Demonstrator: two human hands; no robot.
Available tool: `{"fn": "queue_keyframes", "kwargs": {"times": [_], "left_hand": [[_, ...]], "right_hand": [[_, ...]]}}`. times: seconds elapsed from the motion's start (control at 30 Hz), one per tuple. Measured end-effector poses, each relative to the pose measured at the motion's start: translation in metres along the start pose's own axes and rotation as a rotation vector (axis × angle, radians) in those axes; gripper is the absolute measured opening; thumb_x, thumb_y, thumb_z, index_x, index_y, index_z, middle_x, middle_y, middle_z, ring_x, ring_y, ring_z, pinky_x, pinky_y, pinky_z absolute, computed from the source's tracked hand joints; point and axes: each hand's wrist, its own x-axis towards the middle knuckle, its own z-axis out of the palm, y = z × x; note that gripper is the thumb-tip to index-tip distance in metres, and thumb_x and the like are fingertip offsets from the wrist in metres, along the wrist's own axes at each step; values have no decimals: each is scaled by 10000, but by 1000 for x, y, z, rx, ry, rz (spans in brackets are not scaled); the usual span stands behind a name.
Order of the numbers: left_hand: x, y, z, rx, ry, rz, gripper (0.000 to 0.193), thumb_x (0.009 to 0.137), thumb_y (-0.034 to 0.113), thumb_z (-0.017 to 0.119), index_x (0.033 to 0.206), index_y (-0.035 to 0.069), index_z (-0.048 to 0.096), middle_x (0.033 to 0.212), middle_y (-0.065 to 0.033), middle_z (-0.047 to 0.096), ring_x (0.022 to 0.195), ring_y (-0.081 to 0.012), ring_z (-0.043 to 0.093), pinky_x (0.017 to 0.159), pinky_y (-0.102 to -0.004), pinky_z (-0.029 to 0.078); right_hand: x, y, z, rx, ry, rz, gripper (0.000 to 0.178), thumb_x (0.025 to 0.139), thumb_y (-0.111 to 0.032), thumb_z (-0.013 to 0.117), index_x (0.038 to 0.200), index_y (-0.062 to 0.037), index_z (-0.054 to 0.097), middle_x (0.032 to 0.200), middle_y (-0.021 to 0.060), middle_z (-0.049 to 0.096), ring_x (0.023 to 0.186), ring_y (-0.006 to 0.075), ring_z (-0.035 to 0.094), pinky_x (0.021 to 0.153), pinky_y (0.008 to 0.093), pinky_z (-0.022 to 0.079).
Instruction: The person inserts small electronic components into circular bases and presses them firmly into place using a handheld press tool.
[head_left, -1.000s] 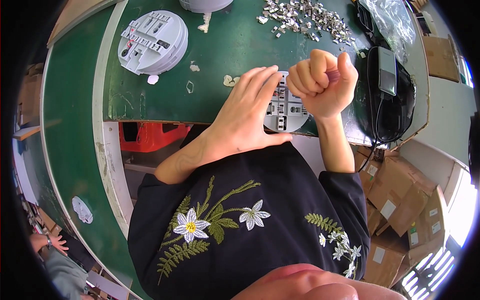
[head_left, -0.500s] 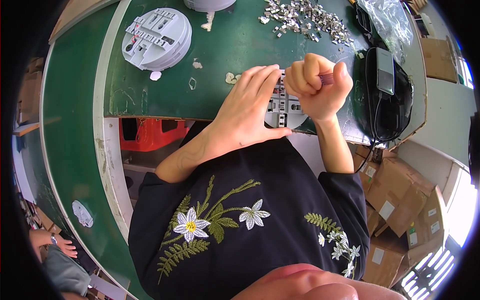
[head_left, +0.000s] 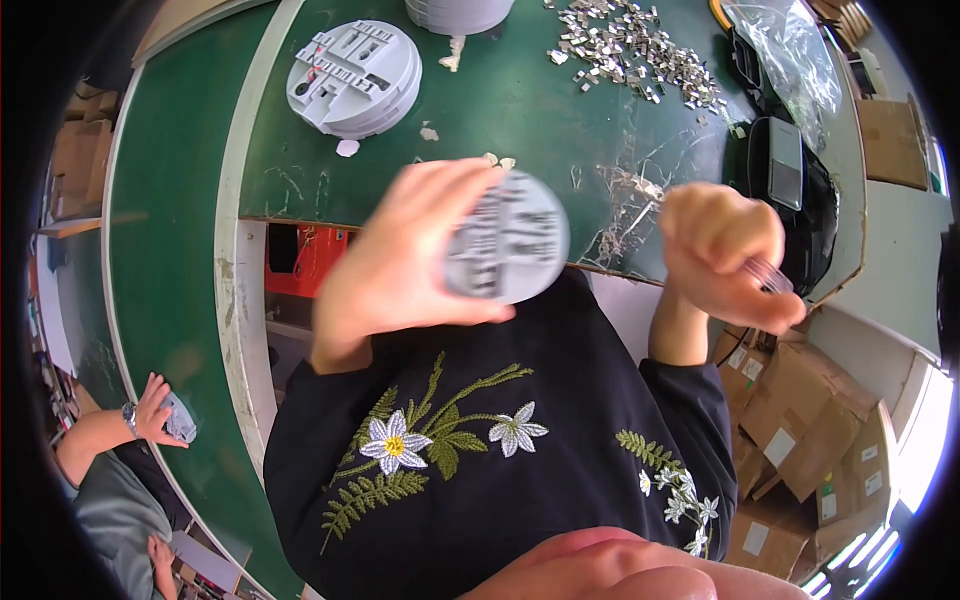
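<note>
My left hand (head_left: 395,250) is closed on the edge of a round grey plastic housing (head_left: 520,238), raised off the bench at its front edge. Slots and ridges run across the housing's face, blurred by motion. Off to the right, my right hand (head_left: 722,255) makes a fist around a slim tool with a ribbed, see-through reddish handle (head_left: 768,275); only the handle's end shows. A stack of similar grey housings (head_left: 355,80) stands at the far left of the green bench (head_left: 480,110).
Many small metal clips (head_left: 640,50) lie heaped at the back. Wire-like scraps (head_left: 630,215) litter the bench between my hands. A black bag (head_left: 800,200) sits at the right edge, above cardboard boxes (head_left: 790,400). At left, a co-worker's hand (head_left: 153,410) touches a grey piece (head_left: 180,420).
My left hand has lifted the grey housing off the bench and moved left. My right hand has swung right and lower, away from it. The co-worker's hand has reached the grey piece.
</note>
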Motion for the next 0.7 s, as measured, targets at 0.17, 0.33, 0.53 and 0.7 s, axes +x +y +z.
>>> {"fn": "queue_keyframes", "kwargs": {"times": [0.17,0.33,0.53,0.7], "left_hand": [[-86,-6,-102,77,544,-576,933,589,320,927,1377,10,537,1291,-161,605,1127,-271,565,1019,-385,412],[-90,-94,-149,467,953,-1138,938,752,609,771,1365,-51,508,1296,-232,591,1198,-345,558,1022,-410,434],[-15,-66,-89,260,835,-543,841,801,457,792,1381,-62,475,1364,-256,538,1239,-347,543,1060,-400,429],[25,-63,-76,358,491,-374,920,668,333,903,1401,-33,484,1362,-242,546,1190,-326,579,1017,-385,471]], "right_hand": [[-1,-12,-18,23,17,35,501,936,-545,507,662,-137,408,527,-31,362,445,91,255,434,257,228],[-2,-5,-11,21,20,122,423,947,-412,502,649,-126,410,526,-21,371,448,91,252,433,255,231],[13,-5,-6,-292,44,426,198,866,-88,598,693,-2,555,592,65,510,505,144,393,488,259,329],[35,30,-22,-1072,-138,584,104,853,-91,663,932,-26,682,716,34,583,576,109,446,552,233,376]]}}
